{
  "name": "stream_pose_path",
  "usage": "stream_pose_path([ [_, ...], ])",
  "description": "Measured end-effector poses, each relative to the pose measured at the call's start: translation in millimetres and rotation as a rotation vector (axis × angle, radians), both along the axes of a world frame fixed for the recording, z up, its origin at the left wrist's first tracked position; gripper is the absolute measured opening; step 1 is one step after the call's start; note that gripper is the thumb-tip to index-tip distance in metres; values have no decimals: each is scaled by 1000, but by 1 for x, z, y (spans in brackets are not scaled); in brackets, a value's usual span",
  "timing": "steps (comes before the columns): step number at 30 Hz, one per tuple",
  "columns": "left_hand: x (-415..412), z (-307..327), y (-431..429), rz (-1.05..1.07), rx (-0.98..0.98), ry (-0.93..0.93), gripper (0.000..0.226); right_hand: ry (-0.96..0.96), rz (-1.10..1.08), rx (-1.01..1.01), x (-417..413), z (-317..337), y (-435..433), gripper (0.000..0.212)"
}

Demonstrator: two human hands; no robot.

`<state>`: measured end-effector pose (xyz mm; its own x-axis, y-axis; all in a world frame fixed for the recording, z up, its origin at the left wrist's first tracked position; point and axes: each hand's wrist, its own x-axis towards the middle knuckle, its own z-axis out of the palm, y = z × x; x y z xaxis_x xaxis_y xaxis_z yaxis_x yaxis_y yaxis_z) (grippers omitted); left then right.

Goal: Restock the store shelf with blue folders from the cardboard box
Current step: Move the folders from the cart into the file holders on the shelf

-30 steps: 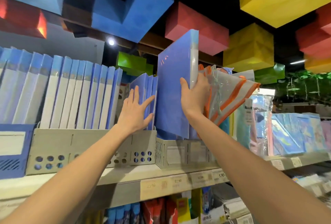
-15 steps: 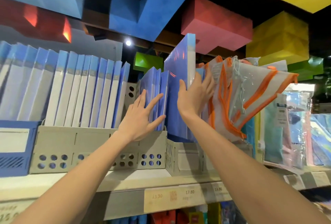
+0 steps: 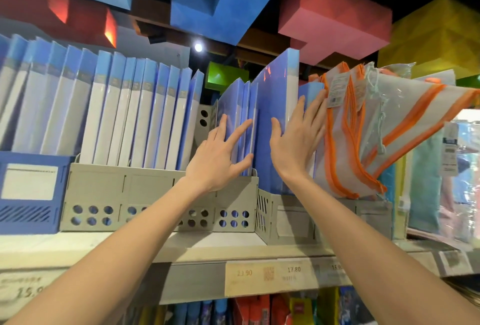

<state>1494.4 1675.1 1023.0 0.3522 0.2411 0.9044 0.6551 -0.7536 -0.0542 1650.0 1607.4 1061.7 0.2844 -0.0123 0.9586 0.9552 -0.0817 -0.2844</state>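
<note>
Left hand flat on short folders; right hand, fingers straight, between tall blue folder and orange-trimmed pouches.

Orange-trimmed pouches crowd right of my right fingers, tall blue folder their left; open gap above my left fingers.

Stationery shop: price tags on shelf edge, rows of blue folders, pkgd goods.
</note>
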Motion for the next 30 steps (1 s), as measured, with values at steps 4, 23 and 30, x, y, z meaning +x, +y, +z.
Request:
stream_pose_path([
  [4, 0, -1, -1, -20, -7, -8, 76, -215, -160, -120, 7, -16, 0, 76],
  [23, 0, -2, -2, -8, -11, -4, 76, -246, 95, -331, 27, -48, -39, 80],
  [30, 4, -4, -8, -73, -104, -27, 74, -207, 143, -450, 16, -41, -59, 84],
])
